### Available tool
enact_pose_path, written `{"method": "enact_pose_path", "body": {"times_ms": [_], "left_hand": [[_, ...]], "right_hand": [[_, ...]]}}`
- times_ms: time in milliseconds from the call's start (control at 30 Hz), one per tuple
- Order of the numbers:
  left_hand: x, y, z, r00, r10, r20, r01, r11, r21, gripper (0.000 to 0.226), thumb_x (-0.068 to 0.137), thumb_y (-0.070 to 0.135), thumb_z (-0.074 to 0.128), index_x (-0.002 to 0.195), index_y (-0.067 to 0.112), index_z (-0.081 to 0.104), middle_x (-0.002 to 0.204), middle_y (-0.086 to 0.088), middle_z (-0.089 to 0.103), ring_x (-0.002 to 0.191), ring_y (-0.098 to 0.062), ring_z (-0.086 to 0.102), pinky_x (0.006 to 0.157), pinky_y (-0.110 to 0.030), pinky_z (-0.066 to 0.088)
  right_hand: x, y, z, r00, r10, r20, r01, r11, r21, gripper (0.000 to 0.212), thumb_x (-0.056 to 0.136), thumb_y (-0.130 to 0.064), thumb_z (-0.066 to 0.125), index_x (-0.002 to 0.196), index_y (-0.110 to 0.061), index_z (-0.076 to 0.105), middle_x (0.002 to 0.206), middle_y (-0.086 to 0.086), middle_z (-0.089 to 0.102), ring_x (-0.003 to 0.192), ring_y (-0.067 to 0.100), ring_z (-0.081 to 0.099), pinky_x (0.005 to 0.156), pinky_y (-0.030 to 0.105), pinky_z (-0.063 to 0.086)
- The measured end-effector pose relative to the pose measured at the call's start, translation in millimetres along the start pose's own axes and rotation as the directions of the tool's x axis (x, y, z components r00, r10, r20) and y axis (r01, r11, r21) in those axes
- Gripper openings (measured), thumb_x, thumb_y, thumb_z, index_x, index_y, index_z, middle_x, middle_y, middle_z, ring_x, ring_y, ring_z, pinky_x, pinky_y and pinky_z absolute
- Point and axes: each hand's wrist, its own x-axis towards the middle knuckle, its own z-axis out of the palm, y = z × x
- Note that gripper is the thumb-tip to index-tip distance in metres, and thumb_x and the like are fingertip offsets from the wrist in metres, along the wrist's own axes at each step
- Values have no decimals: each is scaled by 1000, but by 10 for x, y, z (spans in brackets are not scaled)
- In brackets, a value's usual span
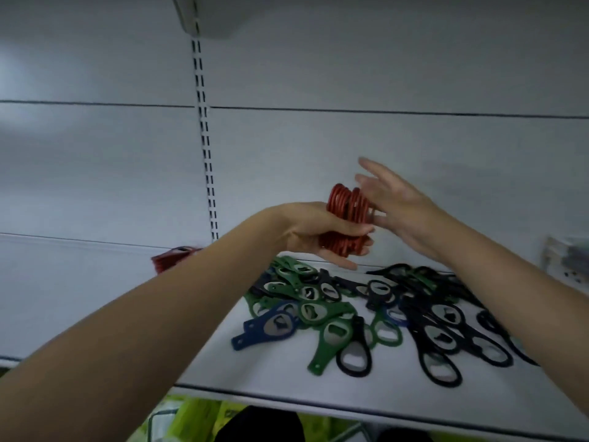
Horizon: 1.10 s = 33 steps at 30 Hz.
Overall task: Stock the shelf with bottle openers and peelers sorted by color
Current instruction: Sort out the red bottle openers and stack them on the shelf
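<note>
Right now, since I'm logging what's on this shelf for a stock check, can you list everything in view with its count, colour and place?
Red bottle openers in hand: one stacked bundle, red, held above the shelf at centre.
Red openers on shelf: small stack, red, far left at the back, partly hidden by the left forearm.
Mixed opener pile: many, count unclear; green, blue and black, loose across the shelf.
Shelf: one, white, below the hands.
Slotted upright: one, white, on the back panel.
Packaged item: one, pale, far right edge, blurred.
Left hand: grips the red bundle.
Right hand: fingers straight, at the bundle's right side.
</note>
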Motion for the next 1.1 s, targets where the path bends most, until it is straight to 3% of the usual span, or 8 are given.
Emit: {"method": "enact_pose_path", "body": {"times_ms": [133,267,367,500,633,733,833,1100], "left_hand": [[-508,-148,-268,989,-73,-131,76,997,19,38,91,-5,62,127,-1,56,119,-20,66,115,-33,65,92,-53,55],[-1045,-368,-531,962,-140,-233,146,989,10,37,91,0,64,128,-3,56,123,-21,66,113,-32,66,92,-50,55],[-1461,-480,-786,908,-218,-357,246,969,33,37,89,10,68,123,-1,59,115,-16,71,110,-28,68,91,-51,56],[-2000,-526,-1260,768,-241,-593,398,905,148,45,82,20,75,121,1,64,111,-13,74,96,-18,71,94,-47,52],[-2288,-640,-1713,606,-281,-744,511,855,93,35,83,6,76,114,-5,63,94,-15,74,83,-21,71,82,-38,57],[-2271,-826,-1903,485,-373,-791,669,741,60,37,80,4,78,112,-6,61,86,-18,67,76,-26,66,71,-38,59],[-2148,-1005,-1999,414,-443,-795,766,642,40,45,79,5,81,115,-7,58,92,-21,65,85,-32,64,81,-44,58],[-1829,-1087,-2024,415,-424,-805,877,423,229,56,72,10,87,117,-5,58,109,-24,61,93,-36,65,65,-41,60]], "right_hand": [[144,-12,747,964,-263,-35,234,906,-354,46,78,-41,80,122,-37,67,118,-17,67,111,-2,60,99,25,50],[208,25,1370,956,-293,-3,288,939,-186,26,86,-37,74,111,-31,74,111,-17,71,107,-2,63,98,27,51],[285,85,1717,971,-197,136,206,977,-55,45,94,-57,54,128,-30,66,129,-17,64,120,-2,57,108,32,45],[418,343,1987,980,-29,195,30,1000,1,86,72,-91,41,140,-39,50,144,-16,51,133,8,48,116,43,36],[549,499,2074,974,18,227,27,980,-196,49,95,-62,46,132,-30,56,132,-12,57,124,10,54,110,38,42],[602,518,2160,949,76,307,48,924,-379,47,100,-52,43,135,-23,57,135,-6,59,119,12,55,100,29,44],[613,579,2291,933,62,355,99,903,-417,42,101,-50,43,131,-26,60,130,-6,63,114,10,57,92,26,45],[610,856,2400,934,-82,347,232,879,-417,51,99,-50,47,143,-24,51,144,-6,53,128,10,51,111,35,40]]}}
